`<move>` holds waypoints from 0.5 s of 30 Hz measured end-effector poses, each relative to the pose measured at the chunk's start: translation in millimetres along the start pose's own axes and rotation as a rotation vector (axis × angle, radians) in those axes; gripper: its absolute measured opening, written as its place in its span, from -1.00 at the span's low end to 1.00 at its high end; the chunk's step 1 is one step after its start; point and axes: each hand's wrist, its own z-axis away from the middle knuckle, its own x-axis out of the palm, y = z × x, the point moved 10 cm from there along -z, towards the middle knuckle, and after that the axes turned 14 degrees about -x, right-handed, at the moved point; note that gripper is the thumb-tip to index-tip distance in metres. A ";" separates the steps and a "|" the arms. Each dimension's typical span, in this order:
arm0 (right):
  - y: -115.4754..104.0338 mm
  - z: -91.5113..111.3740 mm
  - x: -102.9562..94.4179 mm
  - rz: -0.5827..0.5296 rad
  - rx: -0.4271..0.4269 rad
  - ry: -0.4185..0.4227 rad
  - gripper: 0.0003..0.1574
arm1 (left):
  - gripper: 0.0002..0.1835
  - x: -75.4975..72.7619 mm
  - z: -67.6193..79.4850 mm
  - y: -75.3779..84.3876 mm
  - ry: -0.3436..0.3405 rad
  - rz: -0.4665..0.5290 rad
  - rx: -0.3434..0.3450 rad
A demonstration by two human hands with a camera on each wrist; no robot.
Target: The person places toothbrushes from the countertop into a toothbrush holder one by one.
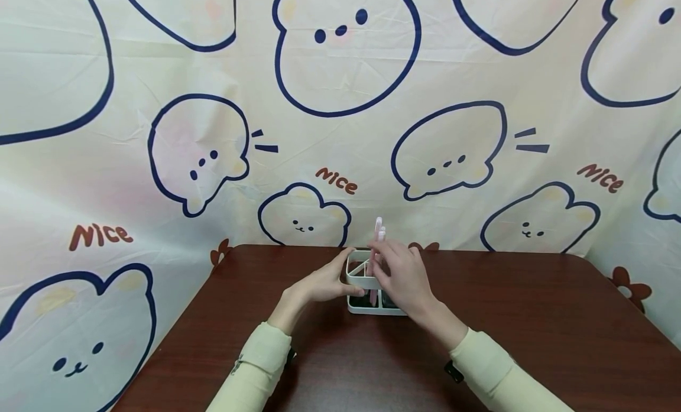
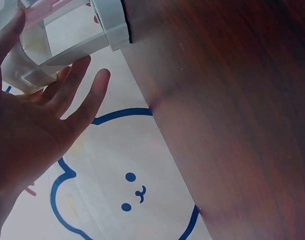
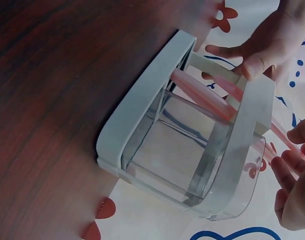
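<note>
A holder point(image 1: 364, 311) with pale rims, a raised upper frame and clear compartments stands upright near the table's far edge. My left hand point(image 1: 323, 283) grips its left side, the thumb on the front of the upper rim and the fingers toward the back. Slim pink pen-like sticks point(image 3: 202, 97) stand inside the holder, leaning a little. With thumb and fingers, my right hand point(image 1: 405, 276) pinches a pink stick point(image 1: 378, 224) above the upper rim. In the right wrist view, the clear compartment point(image 3: 180, 145) nearest the camera holds nothing visible.
The dark brown wooden table point(image 1: 340, 365) spreads around the holder. Close behind its far edge hangs a pale cloth point(image 1: 372, 152) printed with blue bear outlines. Dark bands show at both wrists, below the pale sleeves point(image 1: 481, 359).
</note>
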 end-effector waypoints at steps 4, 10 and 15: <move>-2.9 3.2 -0.5 0.027 -0.026 -0.014 -0.58 | -0.04 -0.4 -0.9 0.3 0.005 -0.002 0.005; -8.2 7.7 2.7 0.064 -0.077 -0.054 -0.59 | -0.07 0.4 -0.8 1.8 0.006 -0.002 0.028; -11.4 10.5 8.7 0.103 -0.111 -0.088 -0.63 | -0.05 0.5 -0.9 -0.6 0.011 -0.003 0.006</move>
